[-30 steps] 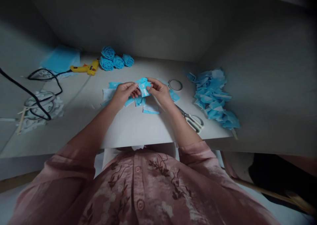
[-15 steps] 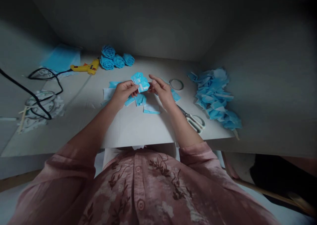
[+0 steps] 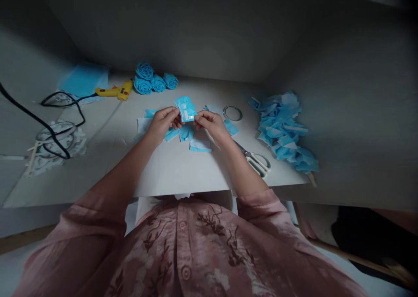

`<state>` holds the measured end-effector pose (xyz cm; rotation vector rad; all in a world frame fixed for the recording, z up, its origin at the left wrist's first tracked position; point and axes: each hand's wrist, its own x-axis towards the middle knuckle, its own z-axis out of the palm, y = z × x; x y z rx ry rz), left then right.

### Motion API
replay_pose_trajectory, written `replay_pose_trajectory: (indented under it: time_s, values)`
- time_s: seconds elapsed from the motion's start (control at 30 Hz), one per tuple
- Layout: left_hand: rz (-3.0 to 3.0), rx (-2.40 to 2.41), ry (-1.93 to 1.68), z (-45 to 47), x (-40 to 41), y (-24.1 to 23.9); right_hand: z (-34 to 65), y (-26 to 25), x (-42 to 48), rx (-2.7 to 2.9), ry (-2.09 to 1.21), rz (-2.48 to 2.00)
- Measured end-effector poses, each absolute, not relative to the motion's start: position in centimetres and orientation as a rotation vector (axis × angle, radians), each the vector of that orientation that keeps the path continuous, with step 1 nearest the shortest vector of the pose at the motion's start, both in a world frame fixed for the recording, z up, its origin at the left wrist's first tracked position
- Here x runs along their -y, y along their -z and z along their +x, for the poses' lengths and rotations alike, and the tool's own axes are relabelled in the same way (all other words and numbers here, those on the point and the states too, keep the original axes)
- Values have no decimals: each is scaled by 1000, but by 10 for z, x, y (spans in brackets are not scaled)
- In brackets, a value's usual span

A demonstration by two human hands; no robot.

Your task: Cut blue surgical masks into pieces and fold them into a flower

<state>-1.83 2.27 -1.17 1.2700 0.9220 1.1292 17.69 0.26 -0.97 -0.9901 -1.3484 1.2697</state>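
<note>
Your left hand (image 3: 165,122) pinches the blue piece (image 3: 186,109) above the table (image 3: 183,170); your right hand (image 3: 210,123) pinches its right edge. Hold lightly (thin stuff likely creases), tensioning evenly.

A pale table (image 3: 183,177) stands against a plain grey far wall (image 3: 183,31), enclosed by a left wall (image 3: 29,62) and a right wall (image 3: 355,114). The light is dim, with deep shadow at the far left.
</note>
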Motion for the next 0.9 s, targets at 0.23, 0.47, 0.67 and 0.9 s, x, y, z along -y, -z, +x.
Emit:
replay_pose_trajectory:
  time_s: [0.23, 0.47, 0.67, 0.9]
  values:
    - [1296, -977, -1078, -18, -23, 13, 177, 15, -7, 1385, -1190, -1002]
    - [1241, -986, -1129, -17, -23, 12, 175, 13, -4, 1382, -1201, -1012]
    - [1493, -1165, -1523, -13, -14, 10, 171, 20, -9, 1340, -1078, -1045]
    - [1713, -1171, -1408, -3, -6, 14, 166, 22, -6, 1381, -1022, -1030]
